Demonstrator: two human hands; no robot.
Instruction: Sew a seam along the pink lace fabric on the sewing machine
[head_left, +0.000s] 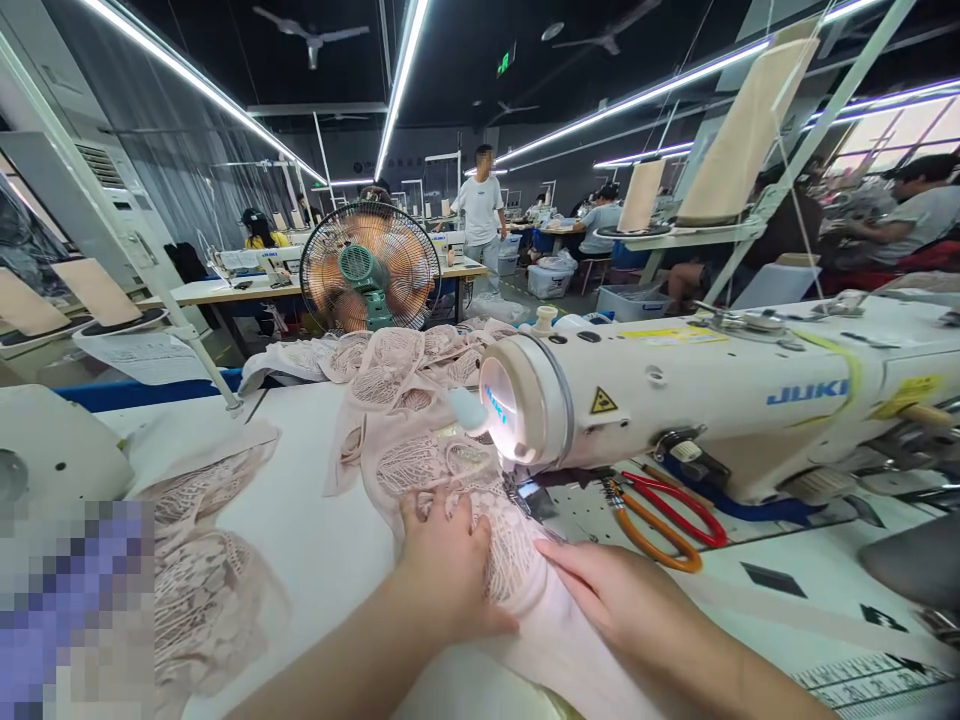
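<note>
Rows of strip-lit sewing benches fill the workshop behind, with other people at work there. Nearest, a white worktable (315, 540) carries a Juki sewing machine (720, 400) with its lamp lit. Pale pink lace fabric (405, 420) trails from a desk fan (370, 268) to the needle. Orange-and-red scissors (664, 515) lie under the machine's arm. Left hand (442, 575) and right hand (615, 600) both press flat, fingers spread, on the lace just before the presser foot.

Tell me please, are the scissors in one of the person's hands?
No, the scissors lie on the machine bed while both hands press the lace fabric.
</note>
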